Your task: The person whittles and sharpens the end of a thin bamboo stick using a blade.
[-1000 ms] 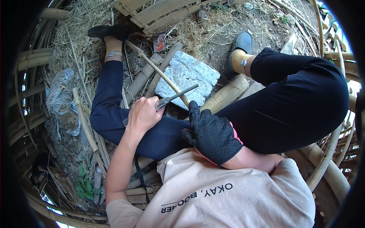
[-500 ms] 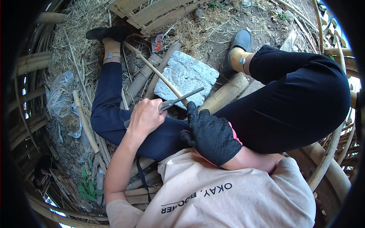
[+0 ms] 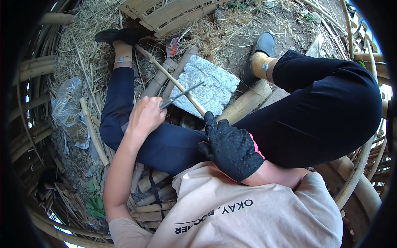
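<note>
My bare left hand (image 3: 145, 115) is closed around the grey handle of a knife (image 3: 182, 94). The narrow dark blade points up to the right and crosses a slender peeled stick (image 3: 178, 85); I cannot tell whether the two touch. That stick slants from beside my left shoe (image 3: 118, 36) down to my right hand (image 3: 233, 146), which wears a black textured glove with pink trim. The gloved fingers are closed at the stick's near end, partly hiding it. Under the stick's lower part lies a rough pale stone block (image 3: 219, 76), between my outstretched legs.
Bamboo poles (image 3: 248, 99) lie beside and under the block. A crumpled clear plastic bag (image 3: 67, 103) sits on the straw at left. Split bamboo slats (image 3: 182, 18) stand at the far side, and bamboo railings (image 3: 359, 173) curve around both sides. Dry straw and soil cover the ground.
My left hand has drawn back to the left and slightly away from me with the knife, its blade moving up along the stick. The gloved right hand and the stick stay nearly still.
</note>
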